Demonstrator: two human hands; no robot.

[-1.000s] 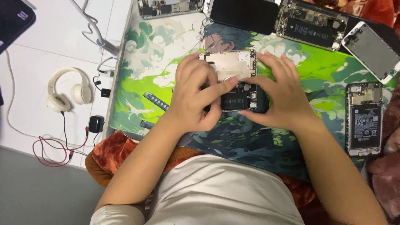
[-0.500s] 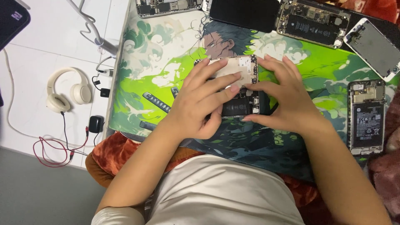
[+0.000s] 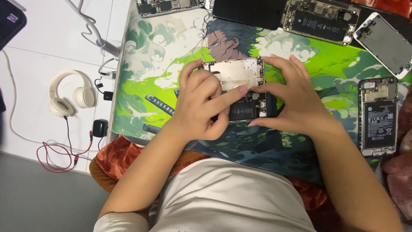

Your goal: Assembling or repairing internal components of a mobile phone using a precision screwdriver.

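— Where is the phone?

— The opened phone (image 3: 240, 92) lies near the middle of your green mat (image 3: 141, 103), between your two hands; its pale metal plate (image 3: 234, 73) faces up at the far end, and the dark battery end (image 3: 242, 111) sits nearer your body.

— How does your left hand sit?

— Your left hand (image 3: 201, 105) comes in from the lower left, forearm slanting up across your white shirt (image 3: 231, 197); the wrist is bent, the back of the hand faces the camera, and the hand covers the phone's left part; its fingers (image 3: 234, 92) stretch across the plate, close together, the longest tip touching the plate near its right half; the thumb curls underneath toward the battery end.

— And your right?

— Your right hand (image 3: 296, 101) reaches in from the lower right, palm turned down; its fingers are spread, the far ones resting on the phone's top right corner, the thumb (image 3: 264, 89) pressing the right edge just beside the left fingertip; whether it pinches the frame or only steadies it, I cannot tell.

— What lies about you?

— Another opened phone (image 3: 377, 116) rests at the mat's right edge, well apart from your hands; more opened phones (image 3: 322, 19) lie along the far edge; white headphones (image 3: 71, 94) and a red cable (image 3: 56, 154) lie on the white tabletop (image 3: 43, 56) to your left.
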